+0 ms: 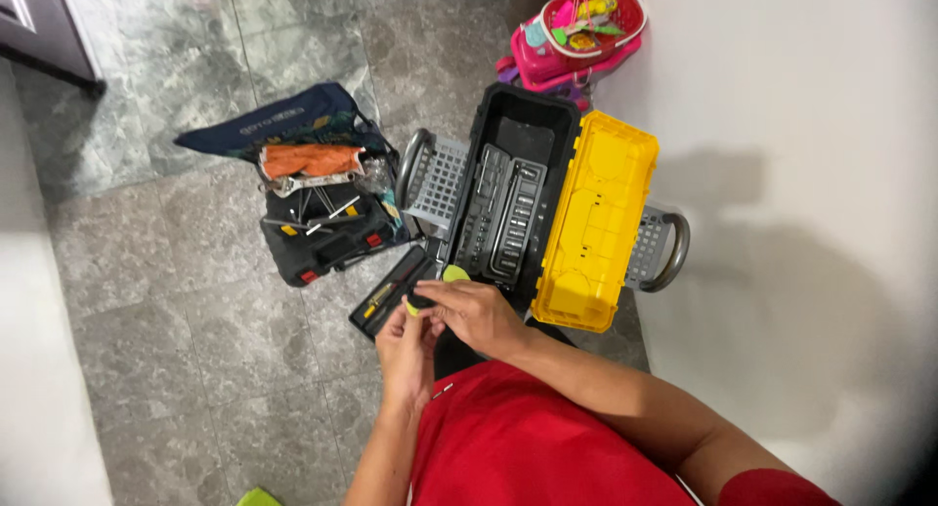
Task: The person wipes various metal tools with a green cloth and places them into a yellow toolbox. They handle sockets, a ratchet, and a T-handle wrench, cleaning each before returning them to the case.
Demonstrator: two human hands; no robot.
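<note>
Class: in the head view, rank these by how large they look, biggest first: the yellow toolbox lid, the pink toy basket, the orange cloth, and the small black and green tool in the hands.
1. Yellow toolbox lid
2. Pink toy basket, though it lies farther from the camera
3. Orange cloth
4. Small black and green tool, partly hidden by the left hand and right hand

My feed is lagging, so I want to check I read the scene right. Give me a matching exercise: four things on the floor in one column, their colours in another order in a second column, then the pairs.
Things:
1. Toolbox lid
2. Tool bag
3. Toy basket
4. Tray

Colours:
A. Grey
B. Pink and red
C. Yellow
D. Black with red clips

Pairs: 1-C, 2-D, 3-B, 4-A
</note>
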